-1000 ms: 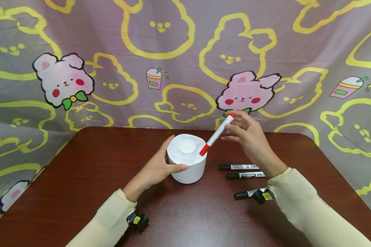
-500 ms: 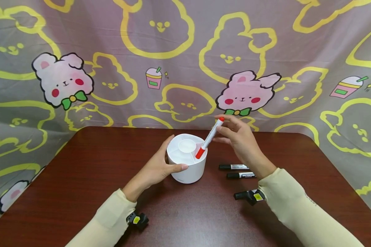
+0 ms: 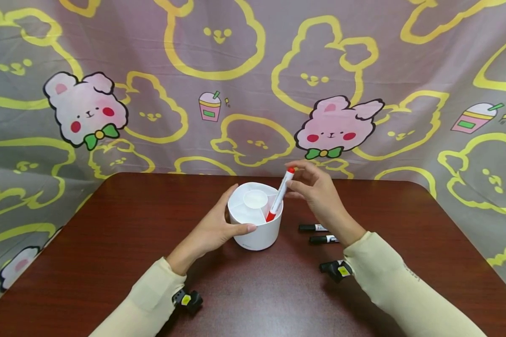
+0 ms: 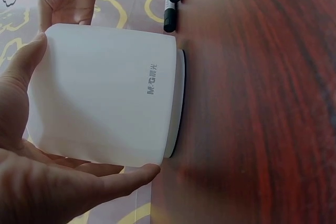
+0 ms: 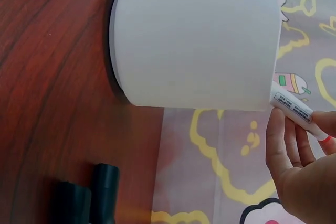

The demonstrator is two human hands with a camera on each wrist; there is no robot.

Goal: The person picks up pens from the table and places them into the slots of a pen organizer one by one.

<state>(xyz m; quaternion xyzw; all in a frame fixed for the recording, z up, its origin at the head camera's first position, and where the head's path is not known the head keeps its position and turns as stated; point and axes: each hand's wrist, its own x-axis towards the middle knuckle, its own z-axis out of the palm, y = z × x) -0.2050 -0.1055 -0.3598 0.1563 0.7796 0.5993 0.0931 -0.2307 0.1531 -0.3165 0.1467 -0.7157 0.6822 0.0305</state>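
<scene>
At table centre, we note the white holder (image 3: 255, 217) upright on the dark wood table (image 3: 109, 262); divided top w/ round middle well and outer compartments. Left hand (image 3: 212, 231) wraps the near-left wall, thumb on the rim side, fingers curled round the body; wrist view confirms the grip on the holder (image 4: 105, 95).

Right hand (image 3: 320, 196) pinches the red marker (image 3: 279, 195) high on the barrel betw. thumb and fingertips (image 5: 278, 140). Marker tilted, red cap end down, tip just inside the right-hand outer compartment; upper end leans away to the right. Cannot tell if the cap touches the compartment floor.

Three black markers on the table right of holder, partly hidden by the right forearm: one (image 3: 314, 228), a second (image 3: 322, 239), a third (image 3: 330, 267) nearest us.

Our read: insertion step, approx. mid-drop. Next move calls for righting the marker and easing the pinch so it slides down, holder kept steady by left hand.
</scene>
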